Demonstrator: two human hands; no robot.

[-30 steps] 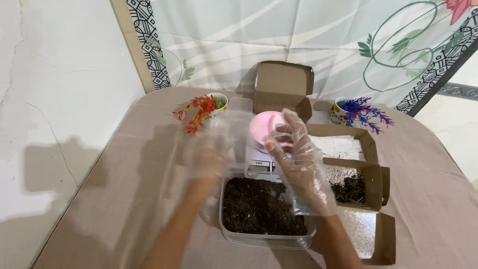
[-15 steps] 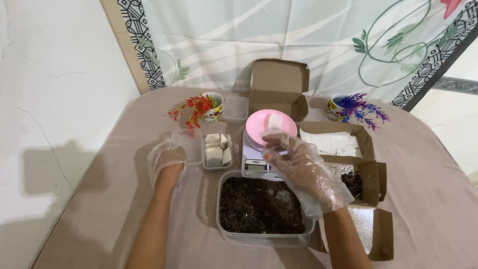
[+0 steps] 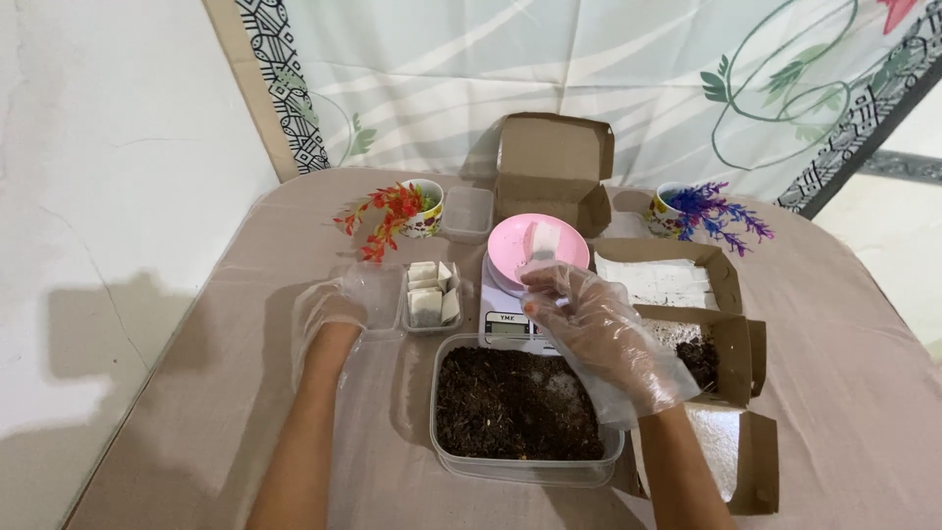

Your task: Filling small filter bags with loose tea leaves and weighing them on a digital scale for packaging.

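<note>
Head view: the person wears clear plastic gloves on both hands. The left hand (image 3: 339, 306) rests on the desk (image 3: 196, 393), its grip loosely closed on the edge of a small clear tray (image 3: 432, 297) of white cubes. The right hand (image 3: 589, 329) hovers over a white scale (image 3: 510, 319), fingers pressed together; whether they pinch anything cannot be told. A pink bowl (image 3: 535, 250) sits on the scale and holds one white cube (image 3: 543, 238). A clear tub of dark soil (image 3: 520, 402) stands just in front of the scale. Open brown cardboard boxes (image 3: 731, 339) lie to the right. Two cups with artificial flowers (image 3: 407, 208) stand at the far side.
</note>
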